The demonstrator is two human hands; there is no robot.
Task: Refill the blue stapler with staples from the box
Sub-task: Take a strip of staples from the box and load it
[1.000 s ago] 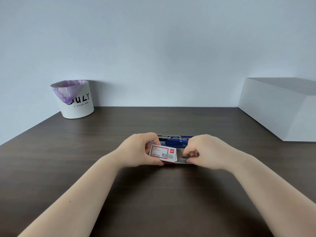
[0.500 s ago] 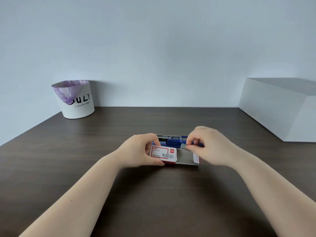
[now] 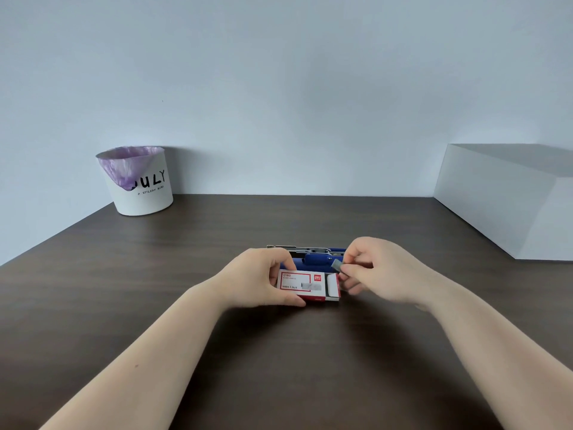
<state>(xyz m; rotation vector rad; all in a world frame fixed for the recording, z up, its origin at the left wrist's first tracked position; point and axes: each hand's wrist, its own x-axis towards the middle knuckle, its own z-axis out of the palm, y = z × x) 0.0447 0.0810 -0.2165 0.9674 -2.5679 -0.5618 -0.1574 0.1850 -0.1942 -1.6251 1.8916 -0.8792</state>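
Right hand [image 3: 383, 271] is pinching a staple strip [image 3: 337, 264], left hand [image 3: 262, 279] is clamping the box [image 3: 305, 285]; the opened blue stapler [image 3: 313, 259] is lying crosswise just behind, nearer the right

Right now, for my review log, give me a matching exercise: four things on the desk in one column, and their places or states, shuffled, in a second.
Things:
1. staple box
2. staple strip
3. blue stapler
4. white bin

States:
A. lying open on the desk, just behind the box
B. far left, against the wall, purple liner inside
C. steadied on the desk by the left hand
D. pinched in the right hand, above the box's right end

Pairs: 1-C, 2-D, 3-A, 4-B
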